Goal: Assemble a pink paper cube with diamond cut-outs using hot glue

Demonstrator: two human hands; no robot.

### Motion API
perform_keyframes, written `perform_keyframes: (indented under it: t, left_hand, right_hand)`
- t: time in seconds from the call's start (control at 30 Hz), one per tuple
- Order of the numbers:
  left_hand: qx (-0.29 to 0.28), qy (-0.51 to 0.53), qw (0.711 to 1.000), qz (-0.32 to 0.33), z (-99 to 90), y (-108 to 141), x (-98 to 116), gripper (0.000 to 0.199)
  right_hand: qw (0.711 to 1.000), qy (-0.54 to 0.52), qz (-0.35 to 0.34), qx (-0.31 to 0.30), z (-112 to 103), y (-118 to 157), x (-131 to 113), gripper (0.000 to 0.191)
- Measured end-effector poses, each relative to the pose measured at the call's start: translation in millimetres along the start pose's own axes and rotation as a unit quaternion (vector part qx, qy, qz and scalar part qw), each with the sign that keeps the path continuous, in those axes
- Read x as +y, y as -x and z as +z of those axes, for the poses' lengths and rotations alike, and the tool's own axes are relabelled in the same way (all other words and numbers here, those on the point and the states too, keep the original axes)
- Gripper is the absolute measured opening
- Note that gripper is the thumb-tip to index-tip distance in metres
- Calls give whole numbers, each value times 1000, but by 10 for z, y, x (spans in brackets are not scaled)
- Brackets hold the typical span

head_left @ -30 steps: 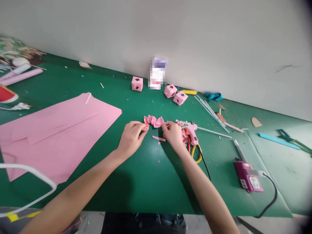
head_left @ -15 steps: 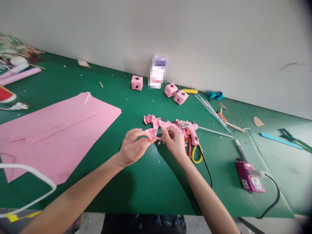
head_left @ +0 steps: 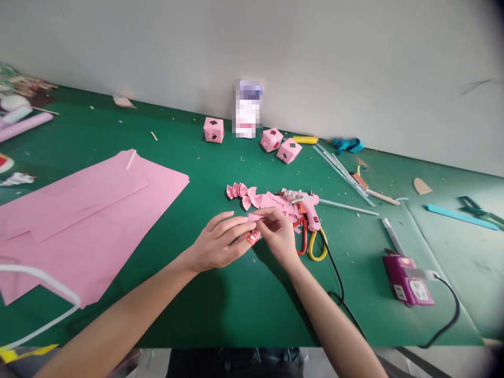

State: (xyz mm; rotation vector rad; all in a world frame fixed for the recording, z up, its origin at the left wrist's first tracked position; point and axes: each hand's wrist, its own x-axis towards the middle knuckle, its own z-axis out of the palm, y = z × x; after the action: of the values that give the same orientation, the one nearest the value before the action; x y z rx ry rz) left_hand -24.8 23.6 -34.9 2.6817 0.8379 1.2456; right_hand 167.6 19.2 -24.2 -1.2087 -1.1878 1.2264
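Left hand point(head_left: 218, 241): shifted rightward, nearer the glue gun point(head_left: 312, 214); fingers straighter, now meeting the right hand point(head_left: 280, 233).
Small pink paper piece point(head_left: 254, 217): now between both hands' fingertips, left of the glue gun.
Black cord point(head_left: 335, 270): more length visible, nearside of the glue gun.

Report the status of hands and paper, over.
Right hand pinching small pink paper piece. Left hand meeting it there. Pink plastic glue gun close to right hand.

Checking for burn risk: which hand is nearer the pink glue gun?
Right. The right hand is just left of the pink glue gun, on its near side; the left hand is farther left, beyond the right hand.
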Motion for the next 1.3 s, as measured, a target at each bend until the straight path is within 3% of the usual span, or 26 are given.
perform_keyframes:
  t: [0.07,0.13,0.2,0.27,0.3,0.37,0.43,0.47,0.53,0.6,0.7,0.8,0.93,1.13,1.3]
  left_hand:
    - [91,-32,995,-5,-15,-15,33,37]
    - [142,-10,988,-57,-35,-48,76,49]
    - [135,67,980,-133,-50,-95,119,44]
    - [97,199,941,-257,-52,-150,157,32]
    - [74,281,897,-334,-47,-178,172,27]
    - [84,445,763,-461,-32,-228,194,30]
    - [67,547,656,-516,-21,-262,203,35]
    - [63,574,621,-530,-20,-271,203,37]
    - [57,597,582,-549,-28,-277,195,42]
    - [61,600,569,-559,-47,-276,178,49]
    - [66,601,573,-554,-84,-280,143,53]
    - [60,597,585,-545,-118,-291,108,56]
    - [42,592,600,-537,-143,-286,90,56]
    - [35,608,593,-526,-136,-263,93,61]
    - [33,621,589,-515,-150,-271,103,63]
  right_hand:
    - [999,-2,-46,23,-9,13,2,17]
    - [994,-2,-103,39,-19,29,3,9]
    - [985,27,-157,60,-24,47,6,3]
    - [975,76,-191,83,-18,68,6,3]
    - [971,96,-201,90,-12,79,5,4]
    - [965,118,-216,91,4,98,4,5]
    - [961,132,-229,84,18,111,7,6]
    - [959,140,-233,79,22,115,11,7]
    - [958,153,-231,68,27,121,24,6]
    - [964,148,-216,55,26,123,38,6]
    - [983,87,-160,35,17,117,45,17]
    - [998,-9,-55,0,-8,93,28,23]
    - [991,-94,60,-74,-52,72,2,36]
    - [981,-134,70,-125,-89,124,-6,29]
    - [979,-149,67,-119,-82,113,-2,29]
